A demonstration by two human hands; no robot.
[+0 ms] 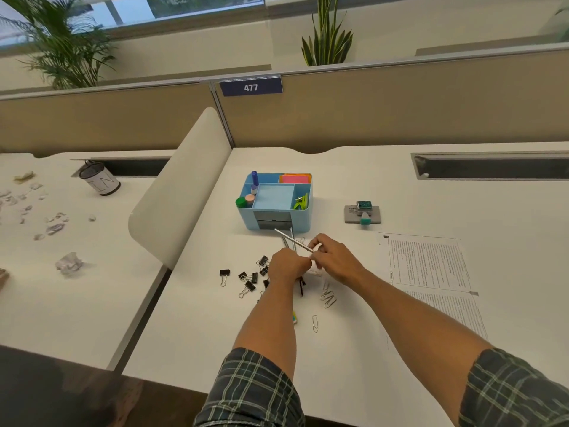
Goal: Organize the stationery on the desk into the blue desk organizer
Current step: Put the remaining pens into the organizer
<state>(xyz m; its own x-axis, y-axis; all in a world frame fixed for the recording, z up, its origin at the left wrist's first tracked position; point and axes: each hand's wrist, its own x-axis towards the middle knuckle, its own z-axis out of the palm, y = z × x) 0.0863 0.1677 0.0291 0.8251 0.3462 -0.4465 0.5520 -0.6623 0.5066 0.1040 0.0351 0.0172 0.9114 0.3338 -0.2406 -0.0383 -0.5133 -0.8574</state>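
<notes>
Blue organizer (278,221) sits at twelve o'clock, partly filled. Just before it, right hand (334,261) pinches a silver pen (292,241), left hand (286,266) curled around more, gathering them. Binder clips (249,280) wait at nine.

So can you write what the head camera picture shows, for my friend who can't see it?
Two hands meet over a white desk: the right hand pinches a thin silver pen, and the left hand is curled beside it. Black binder clips and paper clips lie nearby, in front of a blue desk organizer.
</notes>
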